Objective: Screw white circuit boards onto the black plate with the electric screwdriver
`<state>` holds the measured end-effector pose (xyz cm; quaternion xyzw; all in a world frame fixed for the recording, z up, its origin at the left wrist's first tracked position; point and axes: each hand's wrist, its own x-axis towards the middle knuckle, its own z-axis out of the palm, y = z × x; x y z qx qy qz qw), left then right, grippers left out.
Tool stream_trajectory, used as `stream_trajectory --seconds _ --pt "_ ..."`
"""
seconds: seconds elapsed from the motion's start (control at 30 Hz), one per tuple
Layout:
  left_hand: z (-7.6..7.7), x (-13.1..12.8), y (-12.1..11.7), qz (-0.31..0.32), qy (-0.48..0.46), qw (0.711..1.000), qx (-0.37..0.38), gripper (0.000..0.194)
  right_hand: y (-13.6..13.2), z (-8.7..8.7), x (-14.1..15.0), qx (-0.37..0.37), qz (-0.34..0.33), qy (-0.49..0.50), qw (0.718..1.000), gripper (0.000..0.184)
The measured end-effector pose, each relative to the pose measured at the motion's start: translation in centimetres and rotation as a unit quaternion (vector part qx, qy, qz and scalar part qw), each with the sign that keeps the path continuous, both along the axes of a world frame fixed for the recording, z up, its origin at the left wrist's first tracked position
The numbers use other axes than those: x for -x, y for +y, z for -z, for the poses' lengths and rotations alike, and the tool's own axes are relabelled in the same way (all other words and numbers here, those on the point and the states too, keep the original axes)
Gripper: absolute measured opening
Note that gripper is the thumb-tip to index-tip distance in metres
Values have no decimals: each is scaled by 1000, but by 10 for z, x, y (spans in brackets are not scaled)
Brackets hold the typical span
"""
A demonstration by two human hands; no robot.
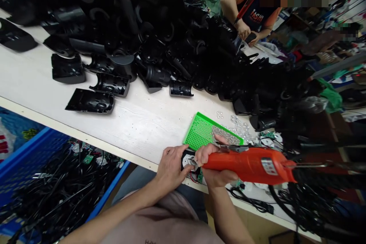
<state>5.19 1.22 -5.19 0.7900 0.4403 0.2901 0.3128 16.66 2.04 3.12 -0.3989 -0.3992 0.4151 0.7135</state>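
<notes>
Red screwdriver (251, 166), label unreadable, clamped in right hand (214, 166); left hand (170, 169) gripping black housing (185, 159).

From the person's head we look forward and down at the left hand (171, 169) and right hand (214, 167), lower center of frame

**Bright, even indoor light; wide-lens bend**

I see the white workbench (122, 122) lit pale, the black plastic housings (114, 34) sinking into deep shadow, the frame's edges curving, and the far right turning dark and soft.
</notes>
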Motion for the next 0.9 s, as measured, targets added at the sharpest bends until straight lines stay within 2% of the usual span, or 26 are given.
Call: stream_trajectory --seconds 0.2,0.37,0.53,0.7,0.8,0.9 --pt "-2 1 0 2 1 1000 23 53 0 8 1 -8 -36 17 999 62" --pt "-6 1 1 0 -11 1000 26 49 -4 11 7 -18 -47 -15 999 50" --pt "-4 1 0 10 -15 999 36 47 1 -7 3 -7 -33 2 999 61" --pt "-9 7 -2 -20 -45 999 -21 56 6 -32 -5 -10 -17 40 999 66" --pt "-17 15 -5 -30 -71 996 -39 44 3 -37 -4 -11 -25 52 998 68" --pt "-25 23 -11 -37 -97 994 -19 24 -4 -36 -2 -4 -46 62 997 72"
